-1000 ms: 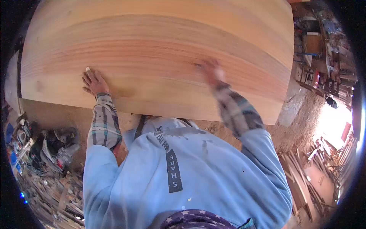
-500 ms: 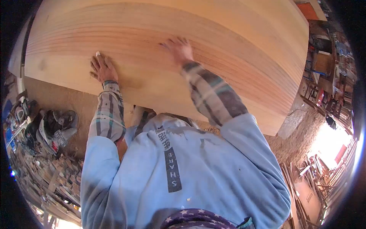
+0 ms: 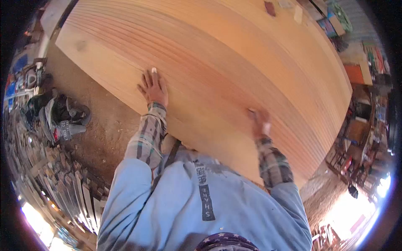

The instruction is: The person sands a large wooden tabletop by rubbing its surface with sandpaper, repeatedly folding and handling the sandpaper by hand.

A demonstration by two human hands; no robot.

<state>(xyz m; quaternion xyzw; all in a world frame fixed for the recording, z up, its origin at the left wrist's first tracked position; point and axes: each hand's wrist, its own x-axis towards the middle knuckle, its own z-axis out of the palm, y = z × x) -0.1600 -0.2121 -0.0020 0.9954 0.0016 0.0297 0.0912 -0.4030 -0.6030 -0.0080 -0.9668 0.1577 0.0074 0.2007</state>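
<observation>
1. The wooden panel (image 3: 217,54) is the biggest thing before me. It lies broad face up, slanting across my view, its near edge close to my waist; that puts the surface within reach of both arms. I can't see what bears it up.

2. My blue top (image 3: 180,205) comes right up to that edge. I seem to be leaning over, which would let my arms extend without stretching.

3. On my left, a pile of wood strips (image 3: 71,184) lies on the ground, well apart from the panel, perhaps heaped there to stay out of the way.

4. A motorbike (image 3: 63,115) stands beyond the pile, also clear of the panel.

5. My 2 plaid sleeves, left (image 3: 146,136) and right (image 3: 274,165), reach over the near edge.

6. My left hand (image 3: 155,91) is laid palm down near that edge, fingers straight and spread, gripping nothing. I judge the wide spread gives me a steady prop. 1 fingertip looks white.

7. My right hand (image 3: 260,122) is over the panel too, nearer its right end. It's blurred: I can't tell how far its fingers are curled, or whether it has hold of anything.

8. A small dark-red piece (image 3: 270,8) rests toward the far side, well beyond both hands, leaving the wood around them uncovered.
</observation>
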